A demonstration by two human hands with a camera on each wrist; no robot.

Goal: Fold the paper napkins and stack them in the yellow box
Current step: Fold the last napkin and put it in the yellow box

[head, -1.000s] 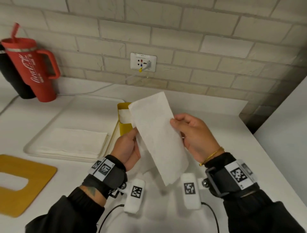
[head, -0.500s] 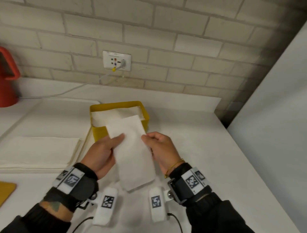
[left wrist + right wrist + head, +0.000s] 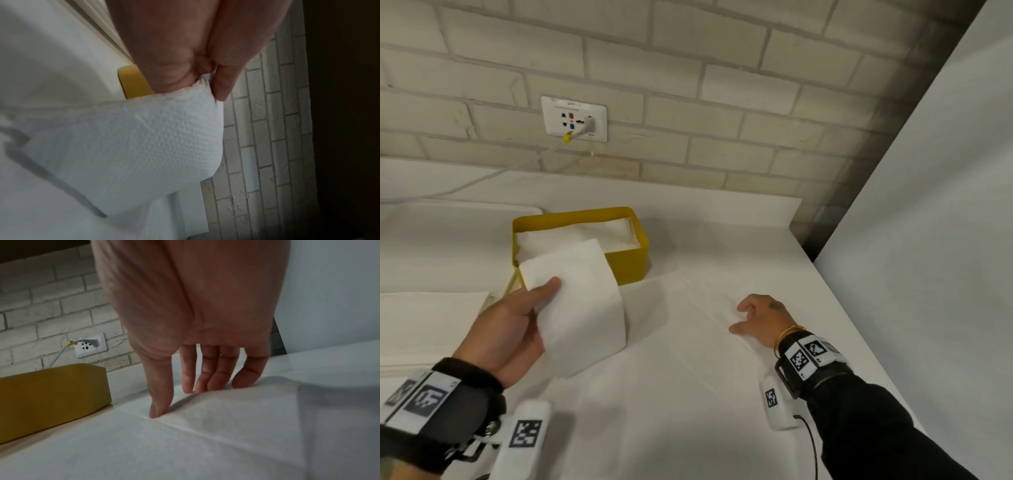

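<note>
Against the brick wall, on the white tabletop [image 3: 688, 394], the yellow box [image 3: 631, 262] already holds folded napkins while the left hand [image 3: 508, 330] pinches another folded napkin [image 3: 582, 308] just before it, right hand [image 3: 763, 317] relaxed, fingers [image 3: 207, 376] touching the next unfolded sheet [image 3: 205, 426].
</note>
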